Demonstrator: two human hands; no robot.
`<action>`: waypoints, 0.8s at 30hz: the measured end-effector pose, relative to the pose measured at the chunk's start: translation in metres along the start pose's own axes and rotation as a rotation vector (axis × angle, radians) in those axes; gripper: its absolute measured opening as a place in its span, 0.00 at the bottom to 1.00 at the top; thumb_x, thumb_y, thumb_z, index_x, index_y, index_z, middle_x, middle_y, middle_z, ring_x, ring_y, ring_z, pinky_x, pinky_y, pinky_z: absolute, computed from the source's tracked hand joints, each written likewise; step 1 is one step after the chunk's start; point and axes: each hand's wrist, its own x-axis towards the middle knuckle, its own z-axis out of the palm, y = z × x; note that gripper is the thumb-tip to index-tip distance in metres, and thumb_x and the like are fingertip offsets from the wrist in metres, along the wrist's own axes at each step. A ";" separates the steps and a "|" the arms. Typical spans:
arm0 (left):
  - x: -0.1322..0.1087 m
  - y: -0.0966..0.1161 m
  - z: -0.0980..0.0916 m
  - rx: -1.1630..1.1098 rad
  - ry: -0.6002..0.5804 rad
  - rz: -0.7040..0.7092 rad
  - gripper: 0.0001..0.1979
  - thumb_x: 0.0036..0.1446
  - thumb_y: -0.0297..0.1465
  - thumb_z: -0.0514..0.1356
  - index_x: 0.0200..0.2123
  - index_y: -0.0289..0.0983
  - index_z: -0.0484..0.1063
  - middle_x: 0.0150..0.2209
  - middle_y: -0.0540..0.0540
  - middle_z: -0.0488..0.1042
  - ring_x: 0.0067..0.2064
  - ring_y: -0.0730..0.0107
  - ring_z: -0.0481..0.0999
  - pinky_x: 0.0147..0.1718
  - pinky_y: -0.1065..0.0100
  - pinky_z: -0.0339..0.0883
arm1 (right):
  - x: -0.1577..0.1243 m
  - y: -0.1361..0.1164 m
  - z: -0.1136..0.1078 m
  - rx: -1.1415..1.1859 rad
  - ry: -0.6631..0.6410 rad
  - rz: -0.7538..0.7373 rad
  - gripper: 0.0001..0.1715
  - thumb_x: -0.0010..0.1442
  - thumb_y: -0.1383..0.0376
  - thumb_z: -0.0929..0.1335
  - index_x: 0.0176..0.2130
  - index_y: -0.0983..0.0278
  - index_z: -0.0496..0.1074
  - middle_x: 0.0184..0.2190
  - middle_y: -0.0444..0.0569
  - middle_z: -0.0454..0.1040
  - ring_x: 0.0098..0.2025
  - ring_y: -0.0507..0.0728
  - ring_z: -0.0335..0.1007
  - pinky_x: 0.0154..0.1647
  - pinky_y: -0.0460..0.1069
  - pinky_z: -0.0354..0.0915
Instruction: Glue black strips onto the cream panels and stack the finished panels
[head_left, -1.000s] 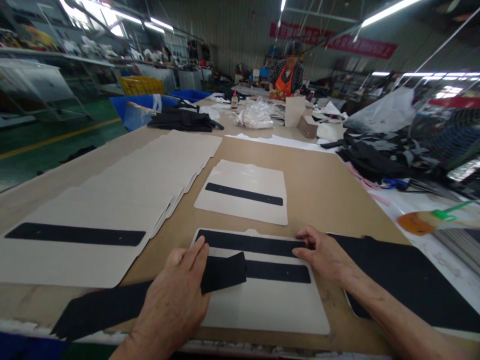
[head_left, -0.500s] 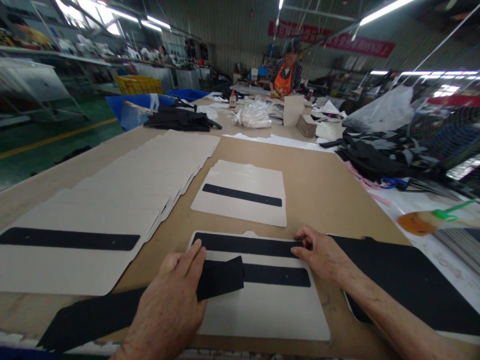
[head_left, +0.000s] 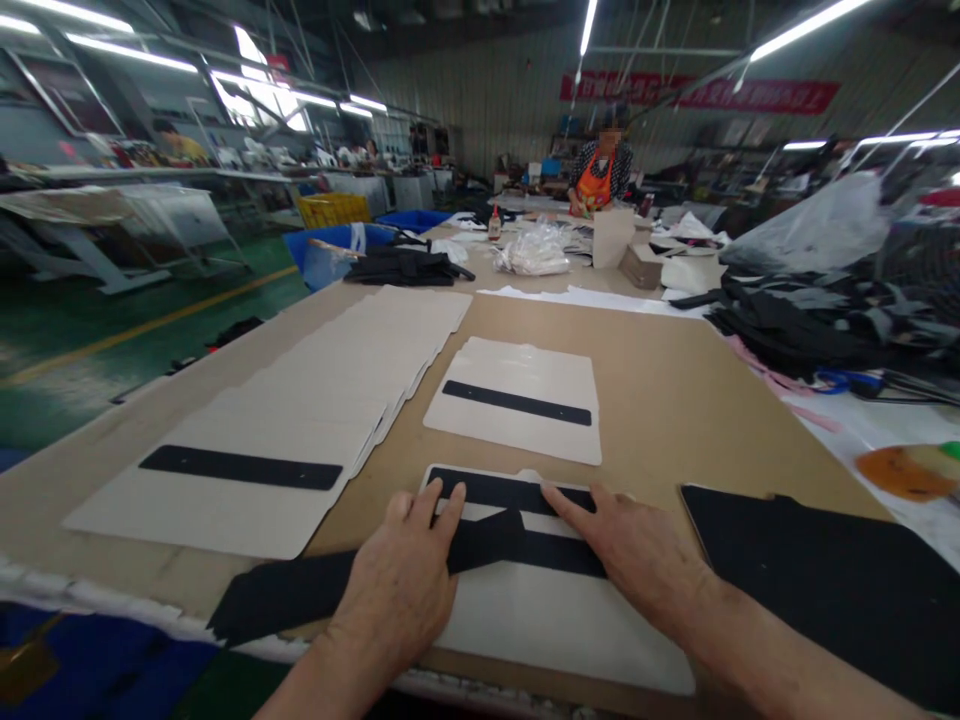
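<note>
Now the right hand [head_left: 646, 552], spread wide, is touching a black strip [head_left: 499, 491] beneath; the left hand [head_left: 409, 578], grip hidden, is covering loose strips [head_left: 292, 590].

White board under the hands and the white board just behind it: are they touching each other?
Apart. The head view shows a thin band of brown tabletop between the near board and the board behind it.
</note>
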 end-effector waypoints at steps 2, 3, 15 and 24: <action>0.000 0.001 -0.001 -0.016 -0.001 -0.027 0.36 0.52 0.28 0.58 0.65 0.36 0.59 0.63 0.36 0.63 0.58 0.48 0.64 0.57 0.52 0.61 | 0.002 -0.007 -0.007 -0.032 -0.032 -0.031 0.48 0.59 0.80 0.59 0.68 0.43 0.50 0.42 0.55 0.74 0.35 0.62 0.77 0.30 0.52 0.68; 0.000 0.001 -0.001 -0.032 -0.001 -0.041 0.35 0.52 0.28 0.58 0.65 0.37 0.60 0.63 0.36 0.63 0.58 0.48 0.63 0.58 0.52 0.60 | 0.003 -0.008 -0.009 -0.033 -0.041 -0.044 0.46 0.60 0.79 0.59 0.68 0.43 0.50 0.43 0.55 0.73 0.35 0.61 0.77 0.30 0.52 0.69; -0.001 -0.007 0.009 -0.130 0.055 -0.045 0.33 0.51 0.27 0.57 0.63 0.39 0.63 0.60 0.40 0.63 0.60 0.54 0.59 0.62 0.56 0.56 | -0.029 0.028 0.018 -0.005 0.004 0.070 0.42 0.57 0.79 0.58 0.66 0.53 0.58 0.53 0.56 0.70 0.47 0.63 0.73 0.34 0.51 0.72; 0.000 -0.012 0.016 -0.103 0.108 0.005 0.33 0.51 0.28 0.57 0.63 0.37 0.63 0.58 0.40 0.64 0.59 0.54 0.60 0.62 0.56 0.55 | -0.063 0.036 0.038 0.198 0.202 0.148 0.30 0.62 0.75 0.57 0.61 0.70 0.67 0.56 0.58 0.71 0.55 0.61 0.66 0.62 0.57 0.58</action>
